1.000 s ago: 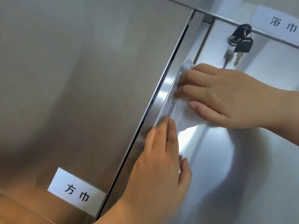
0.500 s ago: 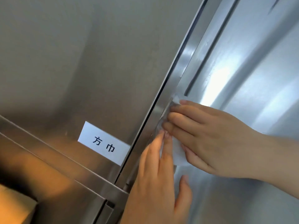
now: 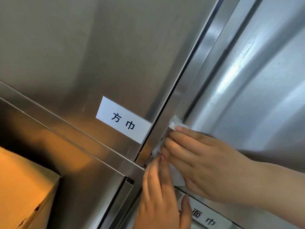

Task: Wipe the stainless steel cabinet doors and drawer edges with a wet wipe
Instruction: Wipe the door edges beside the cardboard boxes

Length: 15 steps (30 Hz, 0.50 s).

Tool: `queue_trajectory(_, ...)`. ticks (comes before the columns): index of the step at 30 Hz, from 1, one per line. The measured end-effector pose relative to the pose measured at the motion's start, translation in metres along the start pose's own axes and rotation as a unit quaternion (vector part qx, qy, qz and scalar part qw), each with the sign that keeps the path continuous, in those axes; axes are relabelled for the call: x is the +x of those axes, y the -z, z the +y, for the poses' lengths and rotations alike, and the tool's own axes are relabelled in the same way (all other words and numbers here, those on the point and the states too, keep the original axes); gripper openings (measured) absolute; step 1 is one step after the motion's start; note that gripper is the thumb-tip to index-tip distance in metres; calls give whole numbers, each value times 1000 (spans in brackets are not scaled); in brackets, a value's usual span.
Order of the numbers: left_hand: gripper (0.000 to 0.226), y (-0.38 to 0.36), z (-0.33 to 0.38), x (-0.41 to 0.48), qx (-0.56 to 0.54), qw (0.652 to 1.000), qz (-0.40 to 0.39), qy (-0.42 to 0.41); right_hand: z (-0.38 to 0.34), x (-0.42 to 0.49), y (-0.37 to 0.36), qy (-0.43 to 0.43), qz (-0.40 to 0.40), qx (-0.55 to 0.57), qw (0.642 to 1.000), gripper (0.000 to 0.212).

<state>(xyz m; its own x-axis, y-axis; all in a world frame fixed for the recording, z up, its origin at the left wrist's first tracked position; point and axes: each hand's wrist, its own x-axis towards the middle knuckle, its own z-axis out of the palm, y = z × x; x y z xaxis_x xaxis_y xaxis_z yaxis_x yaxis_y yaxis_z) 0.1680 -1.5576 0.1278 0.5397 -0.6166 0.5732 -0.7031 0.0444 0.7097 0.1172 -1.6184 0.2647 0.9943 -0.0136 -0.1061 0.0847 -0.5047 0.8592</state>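
Left hand [image 3: 159, 195], right hand [image 3: 206, 162], wet wipe [image 3: 177, 177] now lower on door edge [image 3: 189, 80].

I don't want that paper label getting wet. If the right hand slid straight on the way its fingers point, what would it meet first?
The right hand, pressing the wet wipe, points left: it would first cross the steel door edge, then likely reach the 方巾 label.

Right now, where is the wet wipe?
Head view, lower centre: the wet wipe sits under the right hand on the door edge, right of the 方巾 label.
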Motion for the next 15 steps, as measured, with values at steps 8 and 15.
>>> queue_trajectory(8,80,9,14,22,-19,998,24,-60,38,-3,20,-7,37,-15,999,42)
queue_trajectory(15,69,33,51,72,-44,979,116,-160,97,-9,66,-62,66,-66,994,38)
